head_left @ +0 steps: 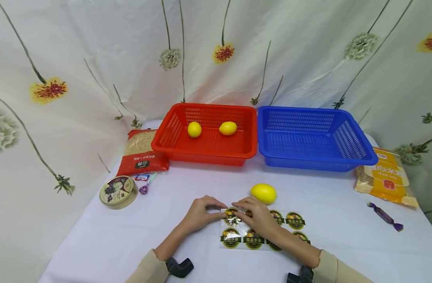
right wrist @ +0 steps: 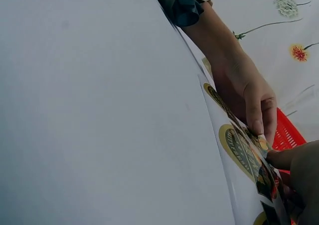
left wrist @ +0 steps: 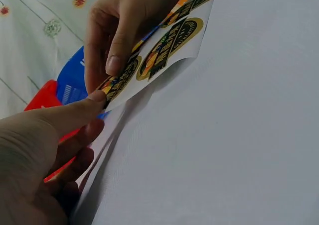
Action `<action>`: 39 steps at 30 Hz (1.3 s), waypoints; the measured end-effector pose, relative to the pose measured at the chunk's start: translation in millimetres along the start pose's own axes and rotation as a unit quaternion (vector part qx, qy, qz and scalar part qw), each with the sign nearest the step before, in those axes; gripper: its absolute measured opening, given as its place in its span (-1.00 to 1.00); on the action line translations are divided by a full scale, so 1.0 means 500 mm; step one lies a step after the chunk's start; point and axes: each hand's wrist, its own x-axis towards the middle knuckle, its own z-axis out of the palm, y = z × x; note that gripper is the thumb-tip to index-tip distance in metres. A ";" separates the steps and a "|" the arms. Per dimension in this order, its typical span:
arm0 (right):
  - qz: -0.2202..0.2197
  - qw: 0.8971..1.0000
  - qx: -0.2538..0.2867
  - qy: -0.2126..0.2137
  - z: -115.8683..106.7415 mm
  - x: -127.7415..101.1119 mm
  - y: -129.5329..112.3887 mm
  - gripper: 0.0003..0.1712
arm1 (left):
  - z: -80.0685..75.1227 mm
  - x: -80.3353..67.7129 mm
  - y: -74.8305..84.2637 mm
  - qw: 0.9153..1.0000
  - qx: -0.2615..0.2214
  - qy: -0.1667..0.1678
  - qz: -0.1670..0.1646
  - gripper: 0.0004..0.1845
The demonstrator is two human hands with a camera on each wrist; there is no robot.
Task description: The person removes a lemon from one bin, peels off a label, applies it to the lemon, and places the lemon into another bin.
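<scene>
A clear-backed sheet of round fruit stickers (head_left: 242,228) lies in front of me, its left corner raised from the white cloth. My left hand (head_left: 199,214) pinches that corner between thumb and fingers, as the left wrist view shows up close. At the sheet's top edge, my right hand (head_left: 260,218) has its thumb on the top-left sticker (head_left: 231,220) and its fingers at the edge behind. The two hands' fingertips are close together. Just beyond the right hand rests a yellow lemon (head_left: 263,193).
A red basket (head_left: 202,154) holding two lemons stands at the back, beside a blue basket (head_left: 318,162). Leftward are a red-labelled bag (head_left: 141,159), a round tin (head_left: 117,192) and a lollipop (head_left: 143,189). Rightward are a yellow bag (head_left: 387,177) and a purple-wrapped candy (head_left: 384,216).
</scene>
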 end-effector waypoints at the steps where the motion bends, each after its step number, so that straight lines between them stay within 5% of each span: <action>1: -0.002 1.000 -0.002 0.008 0.001 0.000 0.002 -0.71 | 0.000 0.001 0.002 1.000 -0.015 -0.004 -0.011 -0.78; 9: -0.030 0.997 0.019 0.064 0.000 -0.002 0.012 -0.79 | 0.000 0.005 0.007 0.986 -0.136 -0.035 -0.090 -0.78; 17: -0.033 0.994 0.069 0.081 -0.009 -0.002 0.010 -0.86 | 0.002 0.013 0.017 0.975 -0.185 -0.038 -0.115 -0.79; 25: 0.083 0.981 0.166 0.054 -0.071 -0.005 -0.052 -0.87 | 0.008 0.016 0.021 0.979 -0.152 -0.012 -0.134 -0.83; 28: 0.110 0.979 0.161 0.057 -0.102 -0.017 -0.047 -0.86 | 0.007 0.015 0.022 0.988 -0.102 0.002 -0.116 -0.84; 31: 0.126 0.980 0.138 0.071 -0.134 -0.035 -0.020 -0.87 | 0.003 0.020 0.023 0.996 -0.035 0.057 -0.064 -0.85; 35: 0.140 0.981 0.088 0.097 -0.183 -0.046 0.011 -0.88 | 0.000 0.043 0.029 0.993 0.022 0.118 0.017 -0.73; 39: 0.148 0.982 0.058 0.103 -0.216 -0.032 0.034 -0.90 | 0.014 0.089 0.052 0.995 0.006 0.071 0.066 -0.42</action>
